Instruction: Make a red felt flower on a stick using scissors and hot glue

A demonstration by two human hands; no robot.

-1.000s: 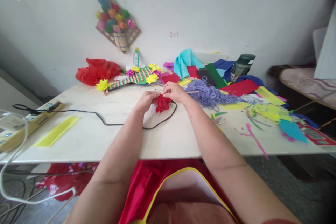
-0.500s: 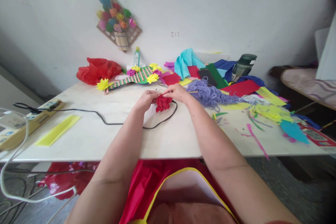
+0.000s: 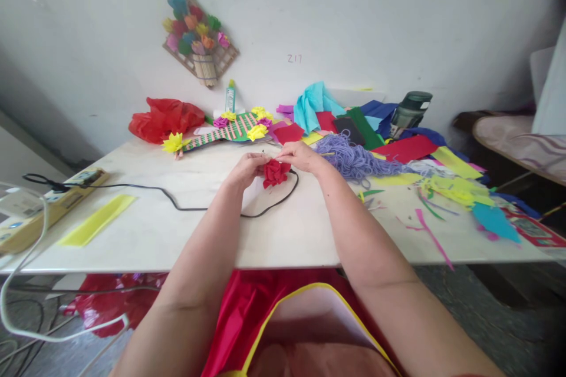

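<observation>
A red paper flower [image 3: 275,173] with ruffled petals is held between my two hands above the middle of the table. My left hand [image 3: 249,168] closes its fingers on the flower's left side. From the right, my right hand [image 3: 299,156] pinches at its upper edge, and the fingertips of both hands nearly meet there. A black cord [image 3: 265,210] runs over the table and ends close to the flower, by my right hand. Beyond my hands lies a green panel [image 3: 221,135] woven with pale strips and trimmed with yellow and magenta paper flowers.
Purple yarn [image 3: 342,156] is heaped right of my hands, among coloured paper sheets and a dark bottle [image 3: 411,113]. Paper scraps [image 3: 460,188] spread along the right side. A power strip [image 3: 53,209] and yellow strip [image 3: 97,221] lie left. Red crepe paper [image 3: 165,119] sits behind.
Both hands stay in nearly the same place on the red flower. My right fingers have shifted very slightly at its top edge, and the petals have turned a little.
</observation>
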